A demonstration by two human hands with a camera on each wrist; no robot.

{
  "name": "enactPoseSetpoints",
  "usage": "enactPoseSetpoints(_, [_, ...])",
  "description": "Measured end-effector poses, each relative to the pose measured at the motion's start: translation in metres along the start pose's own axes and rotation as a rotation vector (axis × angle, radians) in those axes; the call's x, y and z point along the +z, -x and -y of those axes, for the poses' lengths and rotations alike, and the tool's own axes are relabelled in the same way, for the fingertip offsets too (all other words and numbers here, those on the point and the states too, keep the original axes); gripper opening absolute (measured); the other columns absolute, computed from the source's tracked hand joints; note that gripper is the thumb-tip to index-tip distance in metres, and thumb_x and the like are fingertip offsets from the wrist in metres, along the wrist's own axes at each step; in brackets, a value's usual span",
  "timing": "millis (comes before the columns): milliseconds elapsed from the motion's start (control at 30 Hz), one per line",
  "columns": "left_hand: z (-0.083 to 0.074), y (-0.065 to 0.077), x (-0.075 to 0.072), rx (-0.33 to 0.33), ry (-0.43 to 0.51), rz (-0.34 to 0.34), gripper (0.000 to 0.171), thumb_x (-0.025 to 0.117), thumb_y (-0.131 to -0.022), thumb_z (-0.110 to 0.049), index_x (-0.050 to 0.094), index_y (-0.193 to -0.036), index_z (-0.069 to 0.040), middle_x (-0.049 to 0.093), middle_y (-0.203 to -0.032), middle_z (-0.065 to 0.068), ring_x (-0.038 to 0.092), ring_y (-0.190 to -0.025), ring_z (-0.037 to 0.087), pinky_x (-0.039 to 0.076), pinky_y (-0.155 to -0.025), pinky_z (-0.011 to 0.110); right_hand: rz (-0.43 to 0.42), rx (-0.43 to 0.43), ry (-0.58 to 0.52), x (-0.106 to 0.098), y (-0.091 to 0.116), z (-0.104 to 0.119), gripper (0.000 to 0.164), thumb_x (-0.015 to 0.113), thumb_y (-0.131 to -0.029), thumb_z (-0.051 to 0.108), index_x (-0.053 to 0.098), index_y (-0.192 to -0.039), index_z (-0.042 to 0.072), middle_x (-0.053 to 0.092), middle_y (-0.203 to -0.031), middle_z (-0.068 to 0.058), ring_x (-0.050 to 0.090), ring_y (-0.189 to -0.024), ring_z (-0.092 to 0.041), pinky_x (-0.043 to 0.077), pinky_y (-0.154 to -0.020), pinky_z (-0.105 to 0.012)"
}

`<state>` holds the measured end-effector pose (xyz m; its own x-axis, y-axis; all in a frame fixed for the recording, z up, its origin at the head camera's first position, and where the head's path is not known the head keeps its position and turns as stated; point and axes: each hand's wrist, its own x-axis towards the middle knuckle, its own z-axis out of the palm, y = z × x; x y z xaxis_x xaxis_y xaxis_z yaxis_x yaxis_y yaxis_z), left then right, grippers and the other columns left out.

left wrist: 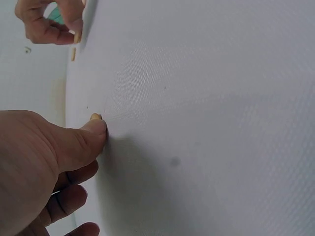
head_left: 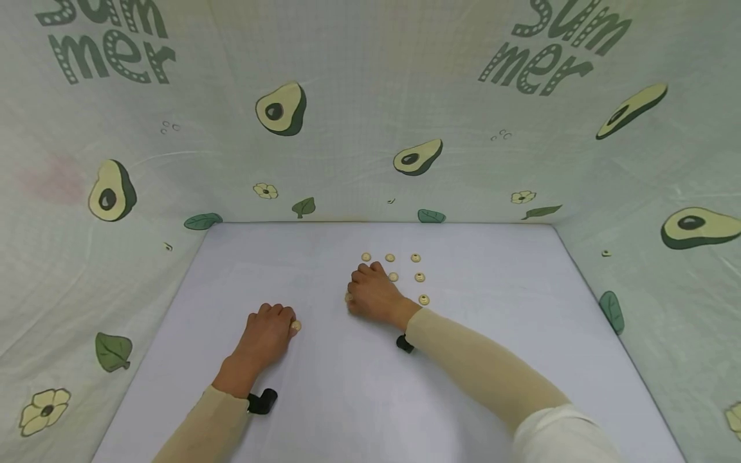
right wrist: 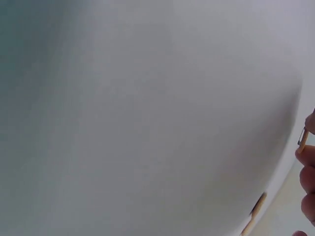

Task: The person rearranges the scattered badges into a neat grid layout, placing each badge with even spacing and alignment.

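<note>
My left hand [head_left: 265,335] pinches a small round beige disc [head_left: 296,326] at the left of the white table. The left wrist view shows that disc [left wrist: 96,117] between thumb and forefinger, close over the surface, the other fingers loosely bent. Farther right and back, my right hand [head_left: 375,294] pinches another beige disc [head_left: 348,298]. Seen edge-on in the right wrist view, this disc [right wrist: 303,140] sits between the fingertips. Just beyond the right hand lie a disc [head_left: 366,256] and a second disc [head_left: 393,277]; the hand and forearm may hide others.
More discs lie behind and right of my right hand: one at the back [head_left: 390,258], and a column with a back disc [head_left: 415,258], middle disc [head_left: 419,277] and front disc [head_left: 424,299]. An avocado-print cloth [head_left: 347,109] walls the white table [head_left: 347,399] at back and sides.
</note>
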<state>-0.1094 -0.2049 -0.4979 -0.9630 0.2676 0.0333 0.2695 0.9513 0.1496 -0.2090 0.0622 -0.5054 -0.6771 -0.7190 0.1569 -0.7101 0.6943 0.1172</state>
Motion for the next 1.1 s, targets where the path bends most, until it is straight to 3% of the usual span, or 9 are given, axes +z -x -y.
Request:
enactPoseSetpoints(167, [0.000, 0.001, 0.001, 0.002, 0.005, -0.010, 0.016, 0.079, -0.096, -0.015, 0.067, -0.102, -0.005, 0.065, -0.091, 0.008, 0.058, -0.093, 0.032, 0.051, -0.077, 0.051, -0.031, 0.008, -0.010, -0.007, 0.013, -0.013, 0.019, 0.071, -0.094, 0.033, 0.075, -0.090, 0.014, 0.065, -0.093, 0.001, 0.052, -0.094, -0.023, 0.039, -0.090, -0.044])
enactPoseSetpoints(467, [0.002, -0.001, 0.002, -0.005, 0.011, 0.009, 0.015, 0.077, -0.097, -0.016, 0.067, -0.102, -0.006, 0.066, -0.094, 0.008, 0.058, -0.094, 0.032, 0.052, -0.078, 0.051, -0.050, 0.066, -0.076, -0.012, 0.045, -0.040, 0.022, 0.074, -0.094, 0.030, 0.080, -0.105, 0.012, 0.071, -0.103, -0.001, 0.054, -0.103, -0.023, 0.040, -0.096, -0.045])
enactPoseSetpoints(867, [0.002, -0.003, 0.002, 0.005, 0.023, 0.013, 0.016, 0.079, -0.096, -0.016, 0.066, -0.101, -0.006, 0.065, -0.092, 0.007, 0.058, -0.094, 0.031, 0.051, -0.077, 0.050, -0.065, 0.104, -0.052, -0.011, 0.106, -0.077, 0.018, 0.079, -0.090, 0.028, 0.080, -0.099, 0.012, 0.072, -0.100, -0.002, 0.055, -0.099, -0.023, 0.041, -0.094, -0.047])
enactPoseSetpoints(1100, [0.003, -0.002, 0.002, 0.012, 0.014, 0.003, 0.017, 0.078, -0.096, -0.017, 0.066, -0.100, -0.006, 0.064, -0.091, 0.007, 0.057, -0.092, 0.030, 0.051, -0.075, 0.048, -0.110, 0.080, -0.065, -0.008, 0.112, -0.082, 0.017, 0.082, -0.087, 0.025, 0.079, -0.097, 0.012, 0.072, -0.101, -0.003, 0.056, -0.098, -0.024, 0.042, -0.091, -0.047])
